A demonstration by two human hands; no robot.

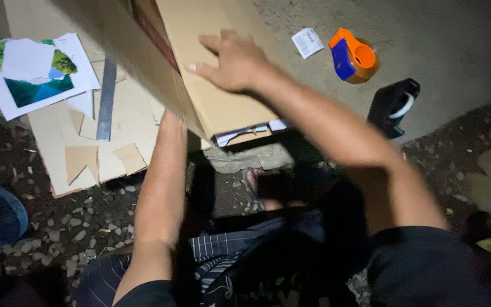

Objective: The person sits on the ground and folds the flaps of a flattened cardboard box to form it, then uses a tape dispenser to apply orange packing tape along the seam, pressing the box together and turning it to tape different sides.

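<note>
1. Head view: right hand [235, 61] lay flat, fingers spread, on top of the cardboard box [211, 74], tilted over flat cardboard sheet [58, 136].
2. Left hand was hidden behind the box; grip unclear.
3. Orange tape dispenser [354, 55] sat well apart on concrete.

Right hand [235, 61] flat on top of long cardboard box [223, 96], fingers spread. Left forearm runs up beneath box, its hand hidden. Far left: cardboard sheet [58, 162] on gravel with cut scraps, metal ruler [107, 99], printed landscape photo [35, 77]. Far right on concrete: orange-blue tape dispenser [354, 55], black tape dispenser [393, 107], small paper slip [307, 42].
</note>
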